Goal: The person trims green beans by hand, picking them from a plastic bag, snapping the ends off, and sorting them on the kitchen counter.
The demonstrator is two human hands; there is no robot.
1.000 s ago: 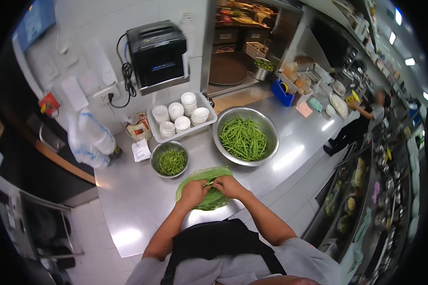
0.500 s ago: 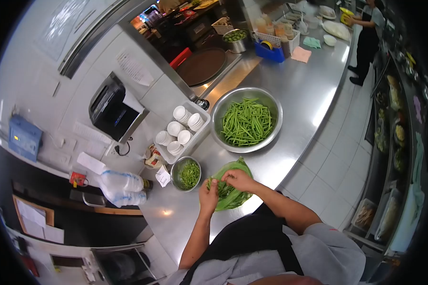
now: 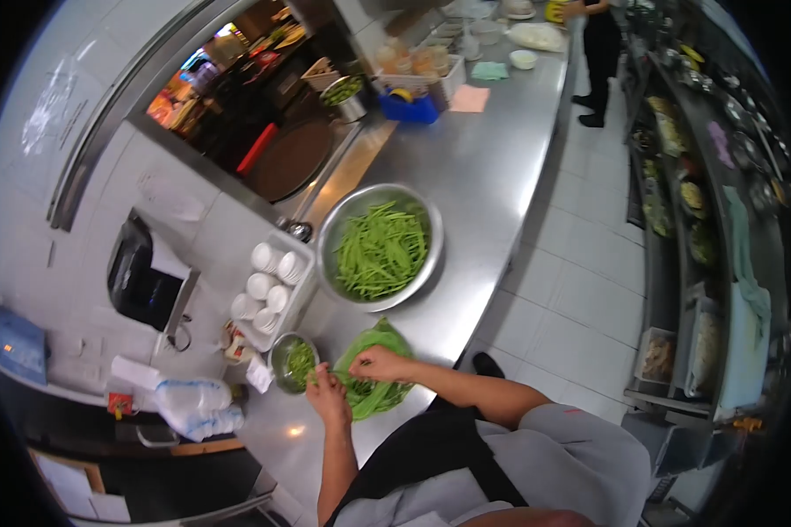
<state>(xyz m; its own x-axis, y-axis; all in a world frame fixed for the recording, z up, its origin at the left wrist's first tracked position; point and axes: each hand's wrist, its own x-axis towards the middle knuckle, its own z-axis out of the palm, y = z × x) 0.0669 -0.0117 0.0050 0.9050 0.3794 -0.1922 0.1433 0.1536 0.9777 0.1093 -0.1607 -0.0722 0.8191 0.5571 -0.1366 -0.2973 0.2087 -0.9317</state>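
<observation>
My left hand point(image 3: 328, 397) is closed in a pinch beside the small metal bowl point(image 3: 277, 373), with a bit of green bean showing at its fingertips. Just to the right, my right hand point(image 3: 381, 363) is also closed, fingertips pressed together above the green plastic bag point(image 3: 385, 338); what it pinches is too small to make out. Green beans lie inside the opened bag on the counter. Short green bean pieces point(image 3: 301, 358) sit in the small bowl. Farther back, a large steel bowl point(image 3: 433, 255) holds a heap of long green beans point(image 3: 382, 250).
A white bin point(image 3: 301, 294) of stacked white cups stands against the wall, left of the large bowl. The steel counter point(image 3: 475, 202) runs away to a blue container point(image 3: 409, 107) and cloths. Shelves line the right side. Another person point(image 3: 599, 61) stands at the far end.
The view has swung to the right, so the counter items appear farther left. My hands have moved a little apart, the left one closer to the small bowl.
</observation>
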